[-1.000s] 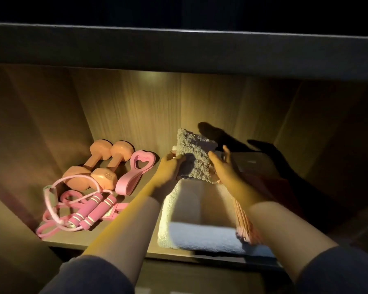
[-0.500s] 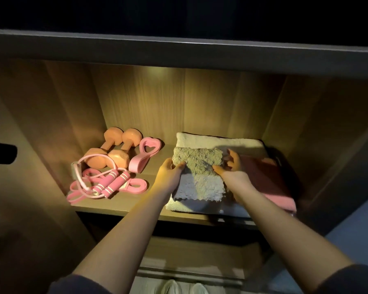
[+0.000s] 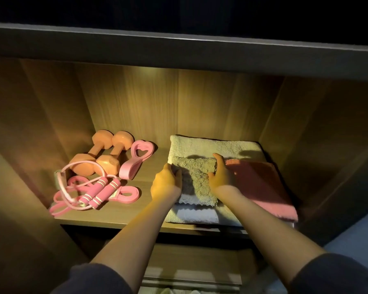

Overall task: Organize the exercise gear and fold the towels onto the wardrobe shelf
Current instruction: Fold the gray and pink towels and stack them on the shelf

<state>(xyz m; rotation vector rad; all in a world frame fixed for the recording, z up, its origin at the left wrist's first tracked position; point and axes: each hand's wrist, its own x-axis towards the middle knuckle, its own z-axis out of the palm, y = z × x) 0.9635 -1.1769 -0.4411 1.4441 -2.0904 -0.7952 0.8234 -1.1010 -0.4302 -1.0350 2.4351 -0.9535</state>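
Grips the left edge of a small grey-beige towel [image 3: 197, 177] with the left hand [image 3: 166, 184], fingers curled over the fold. Lays the right hand [image 3: 221, 177] flat along the same towel's right edge, fingers nearly straight, thumb down on the terry. Presses there rather than grasping.

Small towel on top of a folded stack, right half of the wardrobe shelf [image 3: 119, 213]. Beneath it a white towel [image 3: 197, 215], showing at the front. Beneath both a larger cream towel [image 3: 210, 145], reaching back to the rear panel [image 3: 149, 107]. Just beside the right hand, a folded pink towel [image 3: 261, 185] on that cream layer.

Left half of the shelf:
- Two orange dumbbells [image 3: 102, 154] side by side toward the back.
- Pink heart-shaped exerciser [image 3: 136, 159] just right of them.
- Pink jump rope [image 3: 100, 192] with striped handles in front, tangled over a pink resistance band [image 3: 125, 194].

Strip of bare wood between gear and towels.

Wood-grain walls, warm light at the back. Dark board [image 3: 179, 49] overhead. Dim lower compartment [image 3: 196, 266] under the shelf. Dark sleeves [image 3: 94, 279] at both forearms.
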